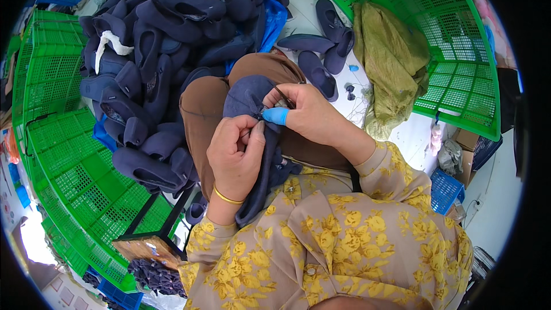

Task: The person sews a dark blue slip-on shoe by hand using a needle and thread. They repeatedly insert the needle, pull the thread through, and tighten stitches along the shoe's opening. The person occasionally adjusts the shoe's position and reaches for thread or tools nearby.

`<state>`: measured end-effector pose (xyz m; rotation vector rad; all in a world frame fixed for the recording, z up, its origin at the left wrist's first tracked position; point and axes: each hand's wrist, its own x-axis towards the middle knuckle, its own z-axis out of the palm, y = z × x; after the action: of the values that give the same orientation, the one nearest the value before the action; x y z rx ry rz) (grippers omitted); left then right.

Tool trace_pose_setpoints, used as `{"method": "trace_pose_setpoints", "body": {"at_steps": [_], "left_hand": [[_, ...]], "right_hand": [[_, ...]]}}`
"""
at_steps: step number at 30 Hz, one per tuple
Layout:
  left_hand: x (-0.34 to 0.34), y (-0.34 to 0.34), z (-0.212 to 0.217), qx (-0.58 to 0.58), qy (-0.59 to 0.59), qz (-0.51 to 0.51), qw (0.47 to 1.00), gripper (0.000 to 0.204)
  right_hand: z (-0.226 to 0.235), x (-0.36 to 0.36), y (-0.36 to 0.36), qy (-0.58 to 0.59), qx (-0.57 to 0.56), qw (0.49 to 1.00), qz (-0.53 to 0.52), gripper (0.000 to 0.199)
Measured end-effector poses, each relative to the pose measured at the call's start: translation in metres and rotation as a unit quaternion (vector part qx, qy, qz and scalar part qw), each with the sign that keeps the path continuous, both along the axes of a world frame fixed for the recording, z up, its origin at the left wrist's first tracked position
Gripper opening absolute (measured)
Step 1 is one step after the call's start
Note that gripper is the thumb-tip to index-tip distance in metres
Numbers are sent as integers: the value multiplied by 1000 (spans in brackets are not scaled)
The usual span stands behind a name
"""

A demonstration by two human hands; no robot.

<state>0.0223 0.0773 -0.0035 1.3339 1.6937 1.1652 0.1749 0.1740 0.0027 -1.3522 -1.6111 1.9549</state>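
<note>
A navy fabric slipper (245, 96) lies across my lap, its toe end pointing away from me. My left hand (236, 148) is closed, thumb and forefinger pinching at the slipper's upper edge. My right hand (310, 113) meets it there, fingers bent, with a blue cover on the thumb. A slim dark tool (284, 97) sticks out from between the right fingers; its kind is mostly hidden by them. What lies between the two sets of fingertips is too small to make out.
Many navy slippers (172, 14) are heaped ahead and to the left, partly on blue sheeting (274, 23). Several loose slippers (315, 74) lie on the white floor beside an olive sack (390, 57). Green mesh crates (54, 74) stand at left, another green crate (453, 80) at right.
</note>
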Motion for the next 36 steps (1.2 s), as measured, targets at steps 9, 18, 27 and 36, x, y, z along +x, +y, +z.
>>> {"method": "trace_pose_setpoints", "body": {"at_steps": [9,18,27,36], "left_hand": [[-10,2,7,-87,-392,48,915,8],[-18,-7,0,0,-309,-16,951,27],[-9,-10,-3,-4,-303,15,953,9],[-5,-7,-3,-14,-302,41,952,15]], "right_hand": [[-10,1,-1,38,-8,999,-30,16],[-6,4,-1,43,-11,999,-23,14],[-3,58,-3,152,-44,960,-229,11],[0,120,23,245,-62,886,-389,9]]}}
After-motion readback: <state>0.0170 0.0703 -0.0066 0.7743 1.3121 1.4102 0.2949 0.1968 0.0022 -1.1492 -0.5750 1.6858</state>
